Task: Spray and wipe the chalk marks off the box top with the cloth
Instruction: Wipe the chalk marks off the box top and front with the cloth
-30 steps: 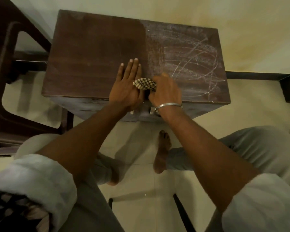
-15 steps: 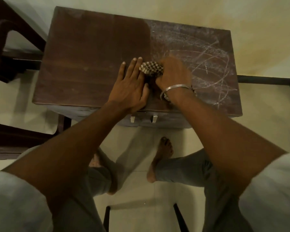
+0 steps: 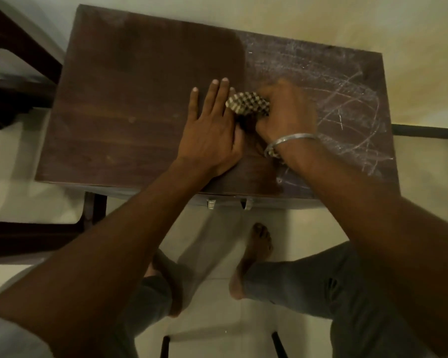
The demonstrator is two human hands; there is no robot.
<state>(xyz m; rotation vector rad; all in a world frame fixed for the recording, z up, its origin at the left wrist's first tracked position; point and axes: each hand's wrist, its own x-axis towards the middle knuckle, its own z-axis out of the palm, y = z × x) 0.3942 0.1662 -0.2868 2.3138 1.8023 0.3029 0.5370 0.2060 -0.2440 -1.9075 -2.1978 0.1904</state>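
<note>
Your right hand point(image 3: 286, 115) grips the checked cloth point(image 3: 248, 103) on the box top point(image 3: 140, 104) beside the chalk marks point(image 3: 347, 104); your left hand point(image 3: 212, 130) lies open, flat alongside.

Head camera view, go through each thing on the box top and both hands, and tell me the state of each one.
Brown wooden box top: left part wiped clean, right part chalky.
White chalk marks: scribbles cover the right part.
Checked cloth: bunched up, pressed on the top.
Left hand: open, flat on the top, fingers spread.
Right hand: closed on the cloth, motion-blurred.
Silver bangle: on the right wrist.
</note>
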